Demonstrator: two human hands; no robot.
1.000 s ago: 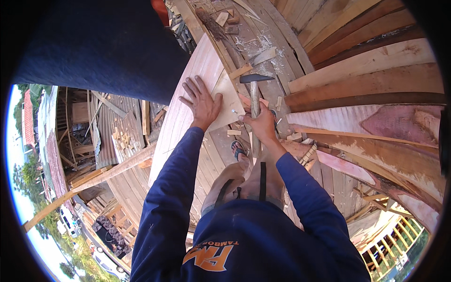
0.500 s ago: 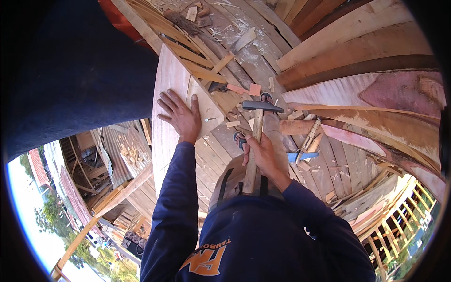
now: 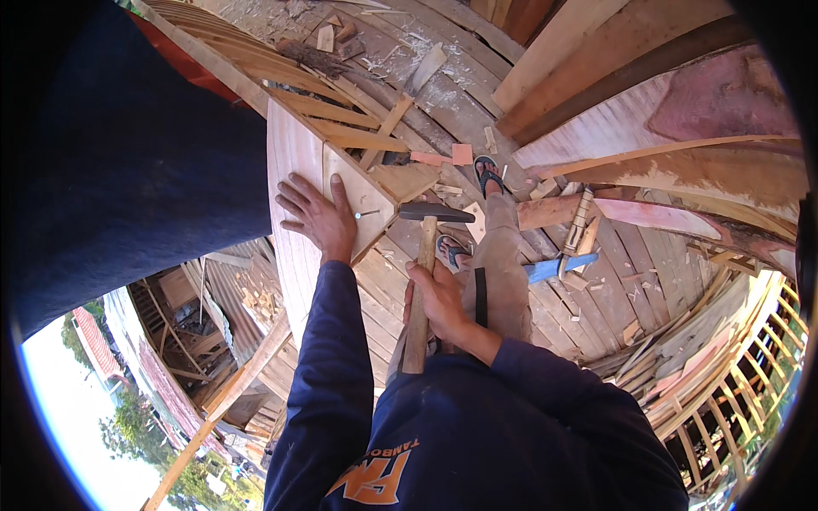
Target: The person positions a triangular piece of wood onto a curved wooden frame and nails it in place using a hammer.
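Note:
My left hand (image 3: 324, 216) lies with fingers spread on a pale wooden plank (image 3: 294, 153). Just right of its thumb, a nail (image 3: 366, 213) juts from the pale wood near the pointed corner, its head toward me. In my right hand (image 3: 439, 298) is a hammer (image 3: 429, 247), gripped round its wooden handle. The hammer's dark metal head lies across the top of the handle, to the right of the nail and apart from it. The handle's butt end points toward my body.
Large curved timbers (image 3: 630, 136) stand at the right. A long tool with a wooden handle (image 3: 579, 226) lies over a blue piece (image 3: 562, 267) on the plank floor. Wood scraps and shavings are scattered ahead. A dark blue form (image 3: 136, 170) fills the upper left. A slatted railing (image 3: 750, 375) stands lower right.
The hammer and my right hand have shifted left and slightly down in view, nearer the nail. My left hand stays on the plank. The view has turned, and one foot shows more fully.

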